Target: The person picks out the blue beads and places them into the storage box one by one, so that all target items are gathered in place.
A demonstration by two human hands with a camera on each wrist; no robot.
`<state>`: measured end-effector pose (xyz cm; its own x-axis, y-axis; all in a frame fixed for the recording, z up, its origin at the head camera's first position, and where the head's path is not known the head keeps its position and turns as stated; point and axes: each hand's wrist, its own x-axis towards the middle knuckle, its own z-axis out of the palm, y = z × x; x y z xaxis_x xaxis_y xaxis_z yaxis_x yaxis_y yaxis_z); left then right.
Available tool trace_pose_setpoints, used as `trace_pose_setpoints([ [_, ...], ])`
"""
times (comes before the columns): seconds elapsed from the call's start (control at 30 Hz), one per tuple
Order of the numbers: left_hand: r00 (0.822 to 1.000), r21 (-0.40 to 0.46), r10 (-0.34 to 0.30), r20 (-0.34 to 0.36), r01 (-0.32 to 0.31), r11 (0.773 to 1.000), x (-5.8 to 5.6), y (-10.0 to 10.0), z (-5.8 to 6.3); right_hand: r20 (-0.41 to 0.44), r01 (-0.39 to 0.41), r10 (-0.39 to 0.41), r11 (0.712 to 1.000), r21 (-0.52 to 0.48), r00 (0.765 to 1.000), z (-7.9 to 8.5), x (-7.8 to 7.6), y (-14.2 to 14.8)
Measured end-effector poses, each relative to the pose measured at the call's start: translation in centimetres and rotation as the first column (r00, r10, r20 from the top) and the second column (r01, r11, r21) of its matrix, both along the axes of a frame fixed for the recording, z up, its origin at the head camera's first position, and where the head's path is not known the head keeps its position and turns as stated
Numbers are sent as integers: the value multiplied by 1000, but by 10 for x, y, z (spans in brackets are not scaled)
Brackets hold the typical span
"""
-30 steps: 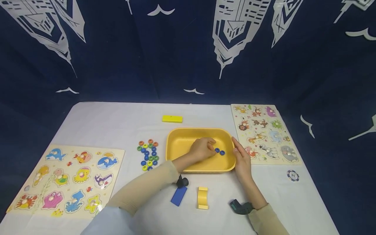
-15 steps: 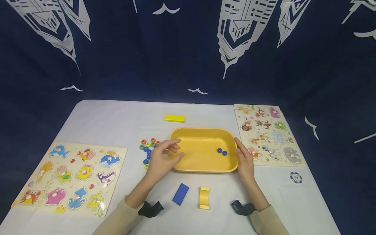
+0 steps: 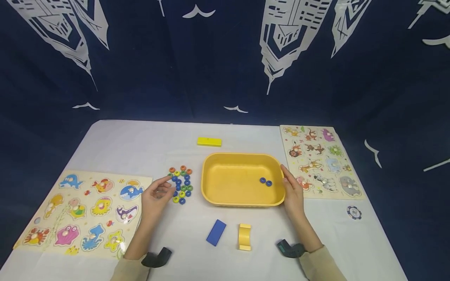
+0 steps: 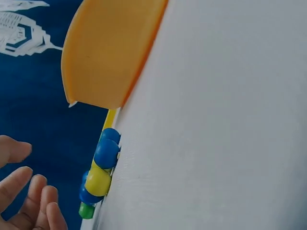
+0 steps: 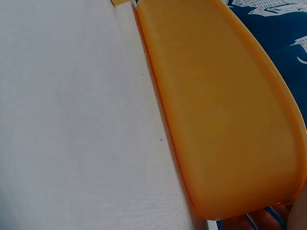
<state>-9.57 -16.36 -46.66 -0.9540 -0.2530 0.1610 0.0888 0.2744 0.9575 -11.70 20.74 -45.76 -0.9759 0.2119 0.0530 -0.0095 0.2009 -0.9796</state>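
My left hand [image 3: 154, 201] is at the left edge of a group of small round beads [image 3: 178, 182] in blue, green, yellow and orange. Its fingers are loosely bent, thumb and forefinger apart. In the left wrist view, my left hand [image 4: 31, 203] shows nothing between its fingers; the beads [image 4: 106, 153] are a short way off. My right hand [image 3: 293, 195] rests against the right end of a yellow tray [image 3: 242, 202], fingers fairly straight along the outer wall. Two blue beads [image 3: 265, 182] lie inside the tray. In the right wrist view, the tray [image 5: 225, 115] hides most of that hand.
An animal puzzle board [image 3: 346, 158] is at the right, and a sea-animal puzzle board [image 3: 88, 218] at the left. A yellow block [image 3: 209, 141] lies behind the tray. In front are a blue block [image 3: 216, 232] and a yellow arched block [image 3: 244, 237]. A round chip [image 3: 354, 212] lies at right.
My left hand has withdrawn from inside the tray, moving left to the bead group. Two blue beads remain in the tray. My right hand stays at the tray's right end.
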Motion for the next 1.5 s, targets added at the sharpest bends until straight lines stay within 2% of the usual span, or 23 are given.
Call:
trace_pose_setpoints([
  [0.13,996,-41,34,76,-31,999,-3,-5,-17,9,-3,3,1000,2,1000,0,0,-1],
  [0.2,992,-109,53,116,-40,993,-4,-6,-24,5,-4,4,1000,2,1000,0,0,-1],
  [0.3,985,-227,80,156,-43,973,-5,-5,-30,-15,-6,5,1000,-5,1000,0,0,-1],
  [0.4,982,-318,95,164,-39,947,-5,-3,-30,-33,-7,7,1000,-8,999,0,1,0],
  [0.57,984,-378,98,147,-36,925,-5,0,-30,-46,-6,5,1000,-13,999,-1,1,1],
  [0.7,986,-391,97,137,-36,920,-6,0,-29,-42,-9,8,1000,-15,999,0,1,2],
  [0.9,976,-421,71,206,23,907,-4,-4,-24,-21,-24,24,1000,-1,999,1,2,0],
  [1.1,982,-418,15,189,66,906,-3,-6,-21,-25,-20,20,1000,4,999,-5,-2,5],
  [1.23,993,-391,32,113,15,920,-2,-1,-10,-23,-22,22,1000,-4,999,-16,-5,10],
  [1.33,1000,-333,-3,23,10,943,-4,13,13,-27,-18,18,1000,-5,999,-20,-7,11],
  [1.43,991,-261,-112,-68,91,961,-11,38,40,-29,-16,16,1000,-8,999,-19,-6,10],
  [1.5,974,-229,-204,-94,178,957,-18,60,52,-24,-21,21,1000,-6,999,-15,-5,8],
])
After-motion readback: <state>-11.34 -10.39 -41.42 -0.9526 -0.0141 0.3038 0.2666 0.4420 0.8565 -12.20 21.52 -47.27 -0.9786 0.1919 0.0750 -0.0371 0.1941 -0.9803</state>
